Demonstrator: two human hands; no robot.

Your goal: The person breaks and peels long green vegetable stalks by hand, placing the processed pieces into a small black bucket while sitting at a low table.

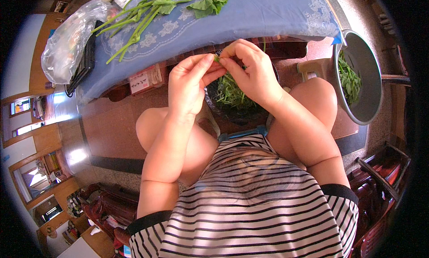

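My left hand (187, 82) and my right hand (253, 70) meet at the fingertips in front of the table edge. Between them they pinch a small piece of green stem (216, 59), mostly hidden by the fingers. Below my hands, a bin lined with a black bag (231, 115) stands between my knees and holds green plant scraps (231, 93). Several long leafy green stalks (147, 20) lie on the blue tablecloth (261, 13), one with a broad leaf (208, 6).
At the right, a grey bucket (368, 90) has picked greens (349, 78) inside. A clear plastic bag (67, 40) rests by a black slatted object (83, 58) at the table's left end. Dark wooden chairs (114, 207) stand behind me.
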